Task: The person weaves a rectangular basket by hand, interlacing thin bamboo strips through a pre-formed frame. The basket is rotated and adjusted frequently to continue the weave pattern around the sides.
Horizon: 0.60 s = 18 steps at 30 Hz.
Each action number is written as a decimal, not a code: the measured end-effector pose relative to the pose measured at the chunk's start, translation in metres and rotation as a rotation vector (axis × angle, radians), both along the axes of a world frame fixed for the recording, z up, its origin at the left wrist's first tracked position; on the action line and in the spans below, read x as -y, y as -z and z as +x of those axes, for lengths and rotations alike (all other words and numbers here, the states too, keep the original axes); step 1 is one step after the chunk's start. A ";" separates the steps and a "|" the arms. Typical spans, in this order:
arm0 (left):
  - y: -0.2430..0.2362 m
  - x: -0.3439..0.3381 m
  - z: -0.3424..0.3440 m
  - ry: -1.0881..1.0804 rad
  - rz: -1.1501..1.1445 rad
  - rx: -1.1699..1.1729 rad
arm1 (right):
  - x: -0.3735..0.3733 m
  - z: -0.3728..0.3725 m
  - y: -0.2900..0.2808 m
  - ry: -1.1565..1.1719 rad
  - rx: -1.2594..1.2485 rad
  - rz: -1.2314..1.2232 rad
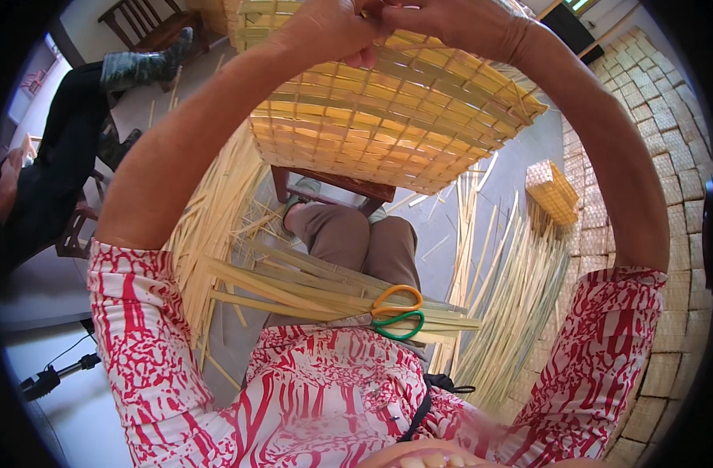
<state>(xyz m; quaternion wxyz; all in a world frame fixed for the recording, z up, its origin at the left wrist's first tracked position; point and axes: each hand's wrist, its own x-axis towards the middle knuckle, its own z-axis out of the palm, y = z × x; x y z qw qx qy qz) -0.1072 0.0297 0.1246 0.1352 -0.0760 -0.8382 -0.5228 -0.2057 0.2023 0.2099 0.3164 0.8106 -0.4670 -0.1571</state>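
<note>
Woven panel (387, 121): long axis crosswise, dipping rightward; lower edge toward the knees (329, 228).
Left hand (341, 33), right hand (465, 25): meeting over it; cannot tell whether either grip is clamped.

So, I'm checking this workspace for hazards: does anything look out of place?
Yes, the orange-and-green-handled scissors: they rest among bamboo strips across the person's lap, an odd spot for a cutting tool. Stray strips also litter the floor, some lying crosswise, which looks untidy.

No legible txt, labels, brands, nos or signs in head cam view
</note>
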 end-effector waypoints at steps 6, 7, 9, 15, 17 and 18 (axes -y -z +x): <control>0.002 0.005 0.003 0.042 0.038 -0.030 | 0.006 0.003 -0.009 -0.060 -0.062 0.060; 0.003 0.004 0.004 0.040 0.049 -0.038 | 0.006 0.003 -0.007 -0.053 -0.043 0.065; 0.003 0.003 0.003 0.069 0.063 -0.037 | 0.002 0.002 -0.007 -0.037 -0.009 0.065; 0.005 0.001 -0.001 0.095 0.107 -0.095 | 0.000 -0.003 0.001 0.092 0.019 0.043; 0.010 0.000 -0.004 0.097 0.116 -0.125 | 0.002 0.005 0.006 0.163 0.042 -0.005; 0.011 -0.001 -0.008 0.091 0.118 -0.133 | 0.002 0.008 0.009 0.202 0.054 -0.029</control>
